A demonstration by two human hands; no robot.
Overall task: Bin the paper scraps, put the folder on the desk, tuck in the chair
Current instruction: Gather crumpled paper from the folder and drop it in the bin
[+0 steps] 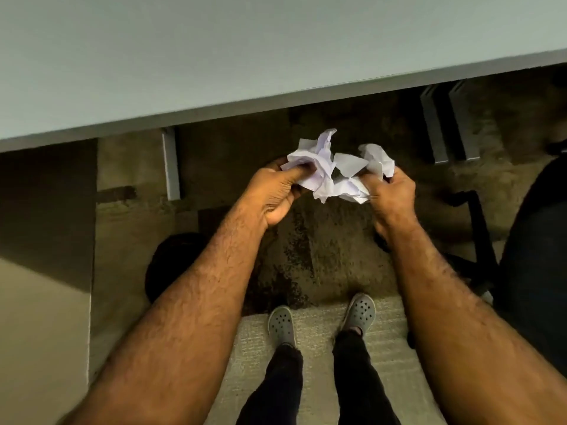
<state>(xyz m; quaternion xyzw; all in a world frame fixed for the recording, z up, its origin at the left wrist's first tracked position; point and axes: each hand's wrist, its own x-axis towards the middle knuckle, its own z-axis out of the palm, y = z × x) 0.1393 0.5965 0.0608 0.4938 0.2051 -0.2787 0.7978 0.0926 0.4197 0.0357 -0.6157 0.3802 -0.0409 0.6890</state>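
Note:
Crumpled white paper scraps (336, 167) hang in the air in front of the desk edge, held between both hands. My left hand (273, 194) grips the left part of the bunch with thumb and curled fingers. My right hand (389, 194) pinches the right part. The grey desk top (214, 56) fills the upper half of the view and its surface shows bare. The dark office chair (534, 256) stands at the right edge, pulled out from the desk, with its black base showing. A dark round bin (171, 262) sits on the floor behind my left forearm. No folder is in view.
A side panel (46, 210) closes off the space under the desk on the left. Grey desk legs (171, 167) (441, 124) stand underneath. My feet in grey clogs (322, 320) stand on a pale carpet tile next to darker carpet.

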